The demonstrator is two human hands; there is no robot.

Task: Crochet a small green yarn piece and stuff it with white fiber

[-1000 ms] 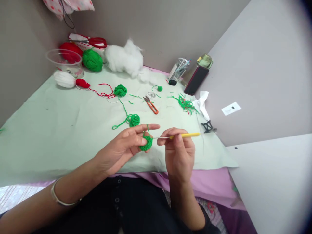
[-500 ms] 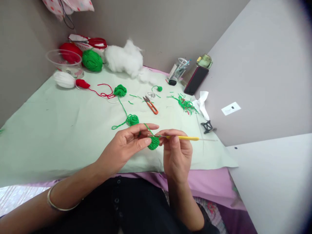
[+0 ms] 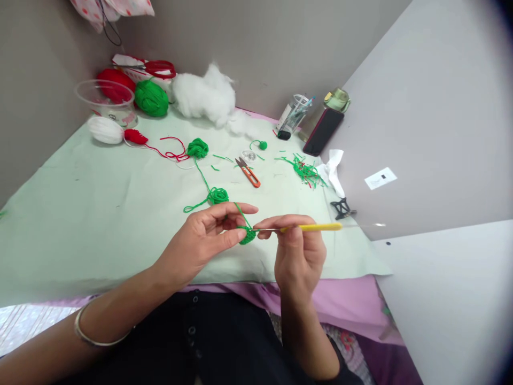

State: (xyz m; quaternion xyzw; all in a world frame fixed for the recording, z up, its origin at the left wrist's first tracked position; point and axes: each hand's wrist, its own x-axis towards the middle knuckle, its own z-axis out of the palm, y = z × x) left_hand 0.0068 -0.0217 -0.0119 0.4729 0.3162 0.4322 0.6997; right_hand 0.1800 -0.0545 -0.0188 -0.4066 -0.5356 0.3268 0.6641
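Observation:
My left hand (image 3: pixel 208 232) pinches a small green crocheted piece (image 3: pixel 247 235) between thumb and fingers. A strand of green yarn runs up from the piece over the raised index finger. My right hand (image 3: pixel 300 251) grips the yellow handle of a crochet hook (image 3: pixel 316 228); the hook's thin metal tip reaches the top edge of the green piece. Just behind my left hand lies a loose coil of green yarn (image 3: pixel 218 196), joined by a strand to a second green bundle (image 3: pixel 197 148).
Orange snips (image 3: pixel 249 174) and green yarn scraps (image 3: pixel 306 172) lie beyond my hands. White stuffing (image 3: pixel 206 96), a green yarn ball (image 3: pixel 152 98) and a clear tub (image 3: pixel 120 115) stand at the back. At right are a phone (image 3: pixel 323 132) and a black stand (image 3: pixel 341 208).
My right hand has moved right with the hook. The green piece has shifted slightly left and up and is tilted differently in my left hand.

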